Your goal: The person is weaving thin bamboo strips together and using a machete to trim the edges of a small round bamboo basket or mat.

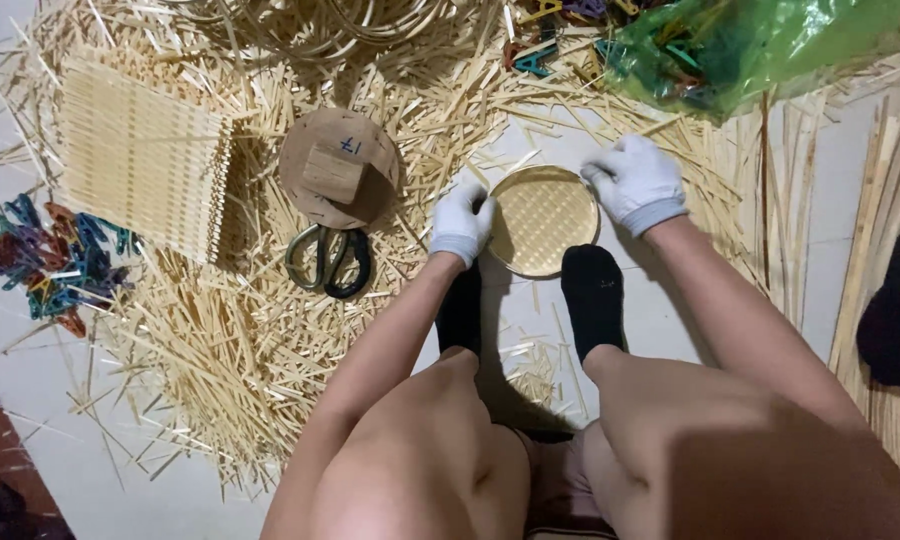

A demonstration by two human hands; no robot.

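Both arms reach straight forward and down past the bare knees, elbows nearly extended, to a small round woven bamboo tray (543, 220) that lies flat on the pale floor (40, 400) just beyond the toes of two black-socked feet (592, 295). The left hand (461, 222), in a light grey work glove, is curled over the tray's left rim, fingers bent and closed on the edge, wrist in line with the forearm. The right hand (635, 183), gloved the same way, grips the tray's upper right rim, knuckles up and fingers folded down over the edge, the wrist bent slightly inward. The tray sits between the two hands, near the middle of the floor area in view, touching the litter of thin bamboo strips (230, 340) that spreads to its left and above. To the left of the left hand lie scissors (330, 262) with dark handles, and just above them a round cardboard disc (338, 168). Further left is a stack of square woven bamboo mats (140, 155), and by the left edge a heap of coloured clips (55, 262). A green plastic bag (750, 45) with more clips lies at the upper right.
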